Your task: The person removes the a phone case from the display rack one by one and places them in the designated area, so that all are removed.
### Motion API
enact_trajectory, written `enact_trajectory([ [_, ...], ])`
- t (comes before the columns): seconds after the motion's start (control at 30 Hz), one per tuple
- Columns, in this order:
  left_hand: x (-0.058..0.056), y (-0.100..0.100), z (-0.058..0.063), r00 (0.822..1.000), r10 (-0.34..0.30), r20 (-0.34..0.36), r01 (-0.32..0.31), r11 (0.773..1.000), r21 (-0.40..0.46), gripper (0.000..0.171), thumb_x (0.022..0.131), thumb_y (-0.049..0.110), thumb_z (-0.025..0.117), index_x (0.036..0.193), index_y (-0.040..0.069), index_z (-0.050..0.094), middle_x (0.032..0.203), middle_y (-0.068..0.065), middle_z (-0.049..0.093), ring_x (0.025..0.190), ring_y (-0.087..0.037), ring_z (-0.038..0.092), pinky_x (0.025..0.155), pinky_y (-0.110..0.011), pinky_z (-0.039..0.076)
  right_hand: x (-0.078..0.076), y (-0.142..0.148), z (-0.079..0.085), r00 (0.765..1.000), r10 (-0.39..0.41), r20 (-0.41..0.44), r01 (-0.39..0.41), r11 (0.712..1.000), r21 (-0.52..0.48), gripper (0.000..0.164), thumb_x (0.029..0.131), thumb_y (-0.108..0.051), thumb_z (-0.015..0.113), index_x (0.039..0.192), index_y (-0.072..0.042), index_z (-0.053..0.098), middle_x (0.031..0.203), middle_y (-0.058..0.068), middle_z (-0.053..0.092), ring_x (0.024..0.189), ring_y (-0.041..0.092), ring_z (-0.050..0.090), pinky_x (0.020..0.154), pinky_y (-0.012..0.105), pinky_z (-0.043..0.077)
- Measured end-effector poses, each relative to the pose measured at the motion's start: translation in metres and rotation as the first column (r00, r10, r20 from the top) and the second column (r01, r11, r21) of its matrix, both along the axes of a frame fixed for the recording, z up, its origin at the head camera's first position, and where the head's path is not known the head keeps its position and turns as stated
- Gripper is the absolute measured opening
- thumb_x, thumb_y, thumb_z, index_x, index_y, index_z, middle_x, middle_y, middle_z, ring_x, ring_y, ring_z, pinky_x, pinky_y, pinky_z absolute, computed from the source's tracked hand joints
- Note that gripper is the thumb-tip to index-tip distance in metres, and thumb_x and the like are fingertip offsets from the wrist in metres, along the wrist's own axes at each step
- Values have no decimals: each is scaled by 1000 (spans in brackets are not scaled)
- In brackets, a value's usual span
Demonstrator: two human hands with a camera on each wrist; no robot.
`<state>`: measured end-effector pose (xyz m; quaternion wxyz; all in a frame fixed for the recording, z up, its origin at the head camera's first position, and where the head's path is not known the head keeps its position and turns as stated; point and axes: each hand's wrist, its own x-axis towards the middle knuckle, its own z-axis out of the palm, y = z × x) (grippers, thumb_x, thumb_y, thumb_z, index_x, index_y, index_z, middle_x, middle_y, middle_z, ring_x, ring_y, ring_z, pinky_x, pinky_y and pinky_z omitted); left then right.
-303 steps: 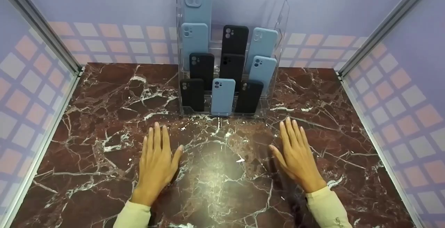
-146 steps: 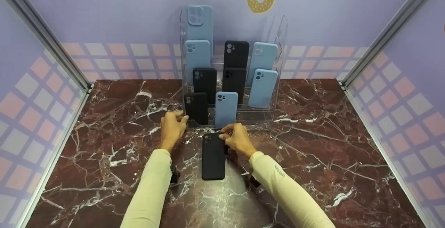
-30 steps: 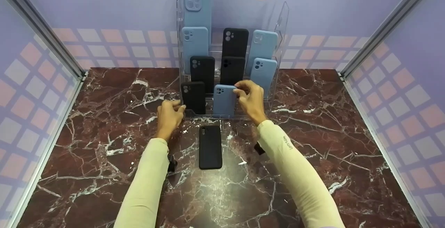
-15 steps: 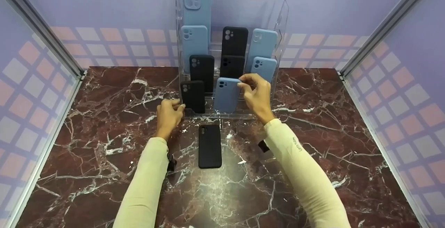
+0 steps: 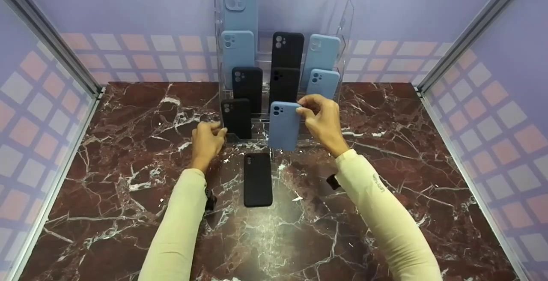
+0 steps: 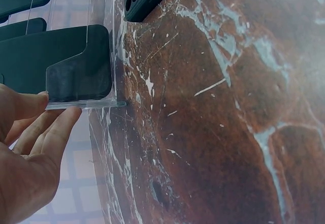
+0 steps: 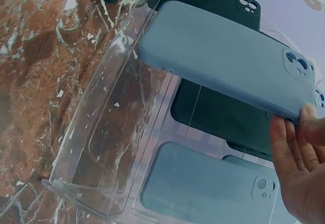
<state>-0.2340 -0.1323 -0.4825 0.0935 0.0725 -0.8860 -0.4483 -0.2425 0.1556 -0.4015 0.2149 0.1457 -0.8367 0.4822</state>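
My right hand (image 5: 323, 118) pinches a light blue phone case (image 5: 284, 127) by its upper corner. In the right wrist view the blue case (image 7: 223, 51) hangs tilted in front of the clear stand, thumb on one side and fingers on the other. My left hand (image 5: 207, 143) grips the left side edge of the clear stepped display stand (image 5: 259, 137); the left wrist view shows thumb and fingertips at that clear edge (image 6: 84, 103). Beside them in the stand's front row is a black phone case (image 5: 237, 120). Another black phone case (image 5: 258, 180) lies flat on the table before the stand.
Higher rows of the stand hold several more black and blue phone cases, among them a large blue one (image 5: 241, 15) at the top left. The brown marbled table (image 5: 128, 178) is bounded by a patterned back wall (image 5: 150, 54) and side walls.
Both hands lay flat at first; the front-right black case was then taken out and laid on the table. Over the last second my right hand lifted the blue case from the front row toward me.
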Motion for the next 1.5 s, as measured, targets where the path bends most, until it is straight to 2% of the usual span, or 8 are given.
enact_trajectory([
  [0.37, 0, 0, 0, 1000, 1, -9, -1, 1000, -2, 32, 92, 10, 73, 121, -4, 71, 109, -21, 73, 103, -33, 72, 104, -46, 49, 7, 14, -14, 978, -4, 210, -15, 996, 86, 6, 83, 1, 78, 87, 0, 75, 77, 10, 73, 66, 14, 61, 63, 23, 48],
  [0.57, 1, 0, 0, 1000, 5, -19, -6, 1000, -20, 30, 92, 10, 73, 119, -3, 72, 109, -21, 73, 103, -34, 72, 103, -47, 48, 10, 18, -26, 954, 27, 298, -57, 994, 94, 5, 83, 2, 77, 87, 1, 74, 75, 9, 71, 60, 12, 55, 56, 21, 43],
  [0.9, 1, 0, -1, 1000, 7, -7, -8, 1000, -30, 30, 93, 11, 72, 120, -2, 71, 109, -20, 73, 105, -34, 71, 102, -47, 49, 16, 21, -47, 909, 66, 412, -108, 991, 80, 5, 82, 2, 77, 86, 1, 74, 72, 8, 71, 55, 8, 57, 52, 20, 47],
  [1.03, 1, -1, 0, 1000, 5, 0, -5, 1000, -30, 31, 94, 12, 72, 122, -2, 71, 114, -22, 72, 104, -34, 72, 100, -46, 51, 18, 21, -53, 898, 59, 435, -114, 989, 99, 6, 83, 0, 78, 88, 2, 75, 74, 9, 73, 56, 6, 58, 53, 19, 46],
  [1.2, 1, 0, 1, 1000, 3, -10, -3, 1000, -29, 31, 93, 11, 72, 121, -3, 70, 113, -21, 73, 104, -34, 71, 101, -46, 50, 18, 21, -59, 897, 27, 441, -92, 988, 127, 9, 81, -1, 80, 88, 2, 76, 77, 10, 74, 59, 6, 57, 57, 19, 47],
  [1.5, 0, 1, 1, 1000, 3, -9, -4, 1000, -31, 30, 93, 11, 72, 120, -2, 71, 111, -20, 73, 105, -34, 71, 102, -46, 49, 18, 21, -74, 898, -8, 439, -68, 985, 158, 7, 81, -3, 80, 86, 0, 76, 74, 6, 73, 61, 9, 59, 59, 22, 48],
])
